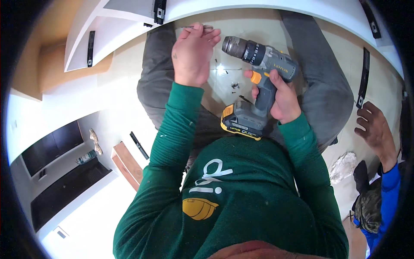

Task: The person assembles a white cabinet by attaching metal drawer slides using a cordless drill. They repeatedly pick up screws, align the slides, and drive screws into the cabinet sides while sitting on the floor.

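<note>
Left hand [194, 56]: thumb and fingertips pinched nearly closed on 1 slender, dark metal rod [208, 27]. Right hand [285, 98]: fingers curled around the handle of the grey-and-black cordless drill with yellow trim [276, 60], held between 2 grey-trousered legs [159, 73], above the pale tiled floor [221, 97], chuck toward left hand.

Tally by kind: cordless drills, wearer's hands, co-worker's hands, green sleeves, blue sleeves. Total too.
Cordless drill: 1
Wearer's hands: 2 (left hand, right hand)
Co-worker's hand: 1
Green sleeves: 2
Blue sleeve: 1
Total: 7
</note>
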The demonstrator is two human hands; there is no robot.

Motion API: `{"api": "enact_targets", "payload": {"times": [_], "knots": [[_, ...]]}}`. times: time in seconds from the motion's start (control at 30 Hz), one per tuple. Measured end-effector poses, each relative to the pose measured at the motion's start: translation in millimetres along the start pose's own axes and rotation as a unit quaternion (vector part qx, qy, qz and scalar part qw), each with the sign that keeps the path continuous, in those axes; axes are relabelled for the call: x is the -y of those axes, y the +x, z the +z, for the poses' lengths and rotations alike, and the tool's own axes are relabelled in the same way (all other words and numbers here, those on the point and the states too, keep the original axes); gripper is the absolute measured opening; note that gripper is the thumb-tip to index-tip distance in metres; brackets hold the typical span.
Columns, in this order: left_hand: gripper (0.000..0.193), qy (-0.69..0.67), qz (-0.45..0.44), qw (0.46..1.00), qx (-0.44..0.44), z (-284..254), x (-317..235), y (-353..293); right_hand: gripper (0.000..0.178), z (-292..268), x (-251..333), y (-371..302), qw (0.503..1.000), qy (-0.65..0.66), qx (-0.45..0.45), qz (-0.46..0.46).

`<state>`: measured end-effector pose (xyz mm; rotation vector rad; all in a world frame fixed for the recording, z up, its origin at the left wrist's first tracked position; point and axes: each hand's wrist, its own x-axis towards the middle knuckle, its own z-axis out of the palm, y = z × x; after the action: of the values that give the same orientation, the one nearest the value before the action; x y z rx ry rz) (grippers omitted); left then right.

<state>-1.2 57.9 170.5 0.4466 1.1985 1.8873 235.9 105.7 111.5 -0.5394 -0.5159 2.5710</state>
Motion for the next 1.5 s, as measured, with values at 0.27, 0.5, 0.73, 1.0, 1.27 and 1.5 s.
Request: {"api": "enact_targets", "payload": {"times": [0.27, 0.5, 0.73, 1.0, 1.27, 1.5], "knots": [[0.029, -0.04, 0.024, 0.999, -0.014, 46.5, 16.2, -26.1, 0.061, 5.4, -8.0, -0.2, 0.997, 0.066, 0.019, -0.047], [0.03, -0.058, -0.001, 0.998, -0.026, 59.8, 29.9, -31.9, 0.061, 12.9, -7.3, 0.4, 0.994, -0.033, 0.02, -0.102], [0.023, -0.17, -0.063, 0.977, -0.116, 72.9, 22.5, -38.2, 0.067, 11.1, -14.5, -4.2, 0.916, -0.348, -0.036, -0.195], [0.018, -0.18, -0.047, 0.978, -0.098, 81.2, 23.6, -40.8, 0.08, 22.6, -8.0, -0.3, 0.893, -0.36, -0.009, -0.27], [0.019, -0.167, -0.032, 0.981, -0.09, 76.5, 27.8, -41.2, 0.075, 25.5, -4.4, -3.2, 0.891, -0.37, -0.006, -0.263], [0.022, -0.134, -0.017, 0.985, -0.111, 78.4, 29.5, -38.7, 0.075, 21.7, -5.7, -2.4, 0.92, -0.319, -0.008, -0.229]]}}
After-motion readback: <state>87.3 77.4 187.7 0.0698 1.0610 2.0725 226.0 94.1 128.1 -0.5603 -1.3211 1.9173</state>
